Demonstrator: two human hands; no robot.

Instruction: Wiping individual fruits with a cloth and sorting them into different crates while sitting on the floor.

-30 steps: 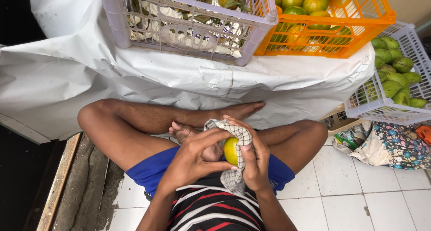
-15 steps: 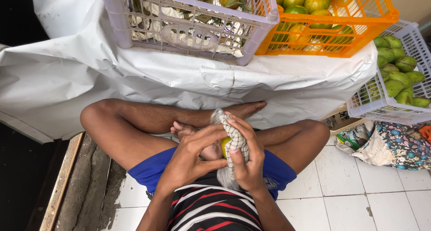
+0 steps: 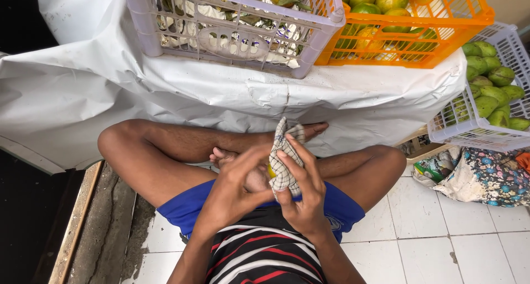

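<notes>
A small yellow-green fruit (image 3: pixel 270 172) is held over the lap, nearly all hidden by a checked cloth (image 3: pixel 284 161) wrapped round it; only a sliver is seen at the cloth's left edge. The cloth is woven, w/ thin dark lines on pale ground, its top corner sticking up. Both hands are closed on the bundle: left hand (image 3: pixel 236 186) cupped from the left, right hand (image 3: pixel 302 191) pressed on the cloth w/ fingers laid across it. Crossed bare legs, blue shorts (image 3: pixel 185 206) and a striped shirt (image 3: pixel 259 256) are seen beneath.

Directly ahead, a bench draped in white plastic sheet (image 3: pixel 165 91) is seen, wrinkled, smudged. On it: a lilac lattice crate (image 3: pixel 232 38) w/ leaves and fruit inside, touching an orange crate (image 3: pixel 408 46) of green-yellow citrus. To the right, lower, a white basket (image 3: pixel 469 124) of wrinkled green fruit is set. Below it, a floral cloth bag (image 3: pixel 486 176) lies on white floor tiles (image 3: pixel 430 245); a rough concrete strip (image 3: pixel 102 229) runs at left.
</notes>
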